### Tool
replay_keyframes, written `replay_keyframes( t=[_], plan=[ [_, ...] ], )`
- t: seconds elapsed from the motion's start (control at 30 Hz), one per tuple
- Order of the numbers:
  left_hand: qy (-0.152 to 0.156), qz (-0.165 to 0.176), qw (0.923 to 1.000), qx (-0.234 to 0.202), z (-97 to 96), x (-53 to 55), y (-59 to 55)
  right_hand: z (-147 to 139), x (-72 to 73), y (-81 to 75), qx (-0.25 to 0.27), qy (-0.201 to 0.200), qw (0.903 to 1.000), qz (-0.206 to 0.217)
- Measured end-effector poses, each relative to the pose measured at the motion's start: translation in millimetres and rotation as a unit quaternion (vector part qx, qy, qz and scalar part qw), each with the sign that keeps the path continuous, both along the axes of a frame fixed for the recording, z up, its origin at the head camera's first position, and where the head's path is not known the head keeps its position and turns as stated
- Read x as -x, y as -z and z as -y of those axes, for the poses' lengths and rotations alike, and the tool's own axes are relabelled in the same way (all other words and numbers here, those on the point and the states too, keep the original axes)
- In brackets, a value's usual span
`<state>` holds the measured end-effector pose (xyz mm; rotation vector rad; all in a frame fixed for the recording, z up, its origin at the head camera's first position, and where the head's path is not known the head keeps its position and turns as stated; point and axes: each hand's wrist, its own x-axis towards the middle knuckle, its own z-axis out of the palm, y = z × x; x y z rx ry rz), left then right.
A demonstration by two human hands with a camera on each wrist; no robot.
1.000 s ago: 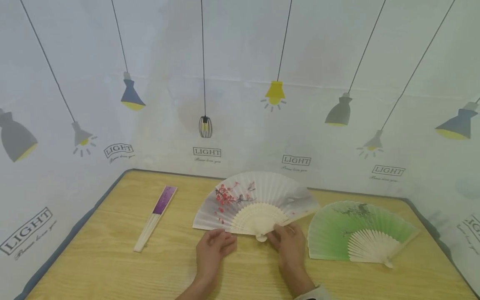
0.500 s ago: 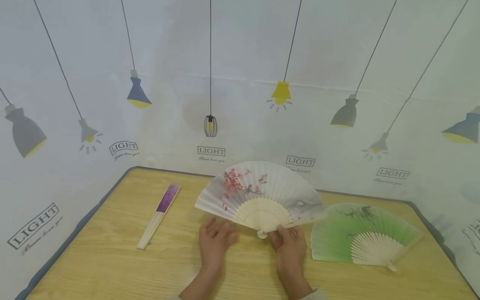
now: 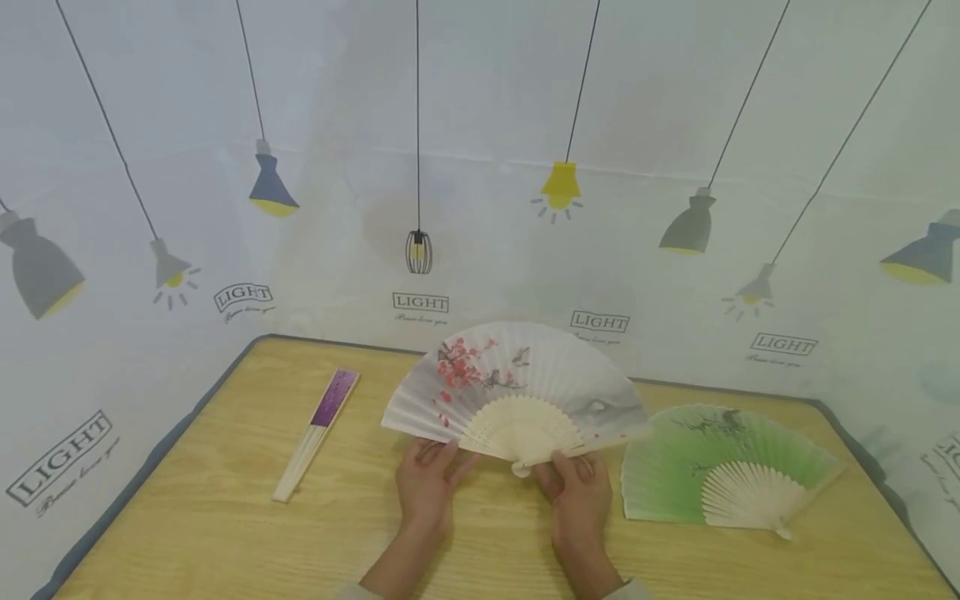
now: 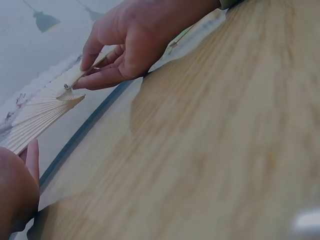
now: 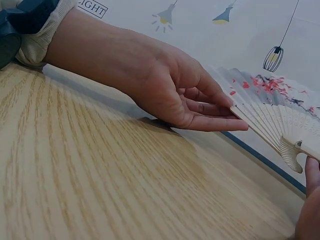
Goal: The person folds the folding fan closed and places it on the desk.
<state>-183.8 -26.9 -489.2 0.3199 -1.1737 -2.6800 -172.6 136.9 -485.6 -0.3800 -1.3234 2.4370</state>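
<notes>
A spread folding fan, grey-white with red blossoms and pale ribs, is held above the table, pivot end toward the person. My right hand pinches its right outer rib beside the pivot, thumb and fingers on both faces, as the left wrist view shows. On the other side, my left hand holds the left outer rib; in the right wrist view the fingertips lie over the rib with the thumb under it. A spread green folding fan lies to the right, partly overlapped. Far left lies a folded purple fan.
The wooden table has a dark blue edge. Behind it and along both sides rises a pale wall covering printed with hanging lamps and the word LIGHT.
The blossom fan has lifted and tilted up from the table in the right hand. The left hand has come up from below it and taken hold of its left edge.
</notes>
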Motion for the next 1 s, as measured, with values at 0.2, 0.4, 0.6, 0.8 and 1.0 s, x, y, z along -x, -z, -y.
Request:
replay_keyframes(
  t=[0.2,0.4,0.6,0.8,1.0],
  plan=[
    [-0.002,-0.005,1.0,0.005,-1.2,-0.4,-1.9,-0.1,-1.6,0.7,-0.012,0.01,0.9999,-0.004],
    [-0.008,-0.013,0.9998,0.009,-3.5,-0.2,-3.6,-0.6,-0.3,0.4,-0.023,0.012,0.9997,0.002],
    [-0.02,-0.009,0.9997,0.013,-2.9,1.2,-1.3,0.2,2.6,2.0,-0.05,0.019,0.9982,0.028],
    [-0.024,-0.017,0.9991,0.031,-2.5,3.4,3.3,1.7,2.3,3.5,-0.07,0.022,0.997,0.025],
    [-0.026,-0.018,0.9982,0.051,-3.0,4.2,2.2,3.5,1.7,3.8,-0.073,0.023,0.997,0.01]
  ],
)
